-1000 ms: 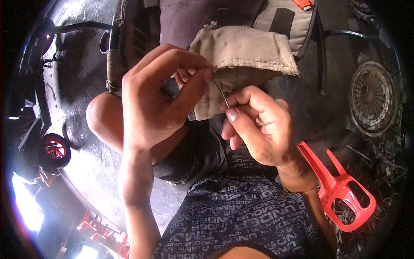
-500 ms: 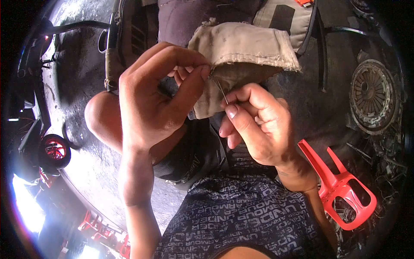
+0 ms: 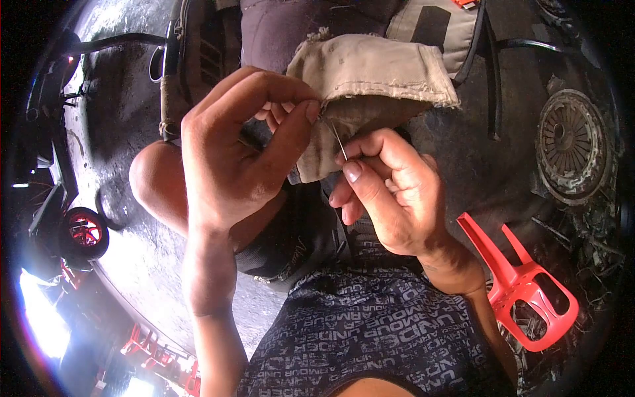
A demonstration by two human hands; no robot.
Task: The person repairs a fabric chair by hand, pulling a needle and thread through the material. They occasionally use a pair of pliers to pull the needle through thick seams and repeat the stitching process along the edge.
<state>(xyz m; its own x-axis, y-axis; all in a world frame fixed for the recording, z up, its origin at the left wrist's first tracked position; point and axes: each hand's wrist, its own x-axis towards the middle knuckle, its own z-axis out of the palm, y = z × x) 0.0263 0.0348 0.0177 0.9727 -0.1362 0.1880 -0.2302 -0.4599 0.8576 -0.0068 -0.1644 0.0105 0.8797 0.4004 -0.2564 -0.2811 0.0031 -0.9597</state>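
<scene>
A piece of beige cloth [image 3: 383, 69] with frayed, stitched edges lies over the dark seat pad in front of me. My left hand [image 3: 248, 142] pinches the left end of its folded edge between thumb and forefinger. Below that edge, my right hand [image 3: 393, 192] grips a thin needle [image 3: 341, 143] between thumb and forefinger. The needle slants up and left, its upper end close to the cloth edge by my left fingertips. The other fingers of my right hand are curled.
A dark padded cushion [image 3: 311, 20] is beyond the cloth, with a black-and-beige padded piece [image 3: 433, 33] beside it. A red plastic chair [image 3: 532, 298] stands at right, below a round metal clutch-like plate [image 3: 572, 147]. A small wheel [image 3: 84, 233] is at far left.
My right hand has shifted very slightly left with the needle. My left hand keeps its pinch on the cloth edge.
</scene>
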